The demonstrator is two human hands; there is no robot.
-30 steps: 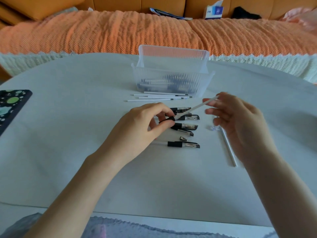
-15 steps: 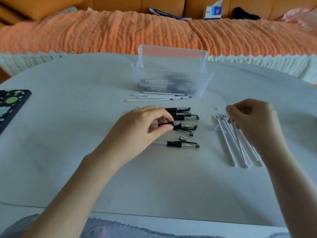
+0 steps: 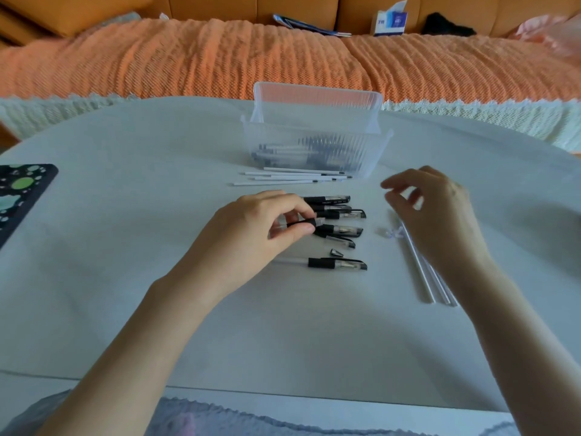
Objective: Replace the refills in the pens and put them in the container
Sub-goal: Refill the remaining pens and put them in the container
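Observation:
My left hand pinches a clear pen barrel with a black grip just above the table. Several black-capped pens lie in a row to its right, and a small loose pen tip lies among them. My right hand hovers with loosely bent fingers over a bundle of pale used refills and holds nothing that I can see. Several fresh white refills lie in front of the clear plastic container, which has pens inside.
Tiny clear caps lie beside the used refills. A dark patterned pad sits at the table's left edge. Beyond the table runs an orange-covered sofa with a tissue box on it.
My right hand carried an old refill from the pen to the pile at the right, laid it down, and has lifted up toward the middle. My left hand stayed on the barrel.

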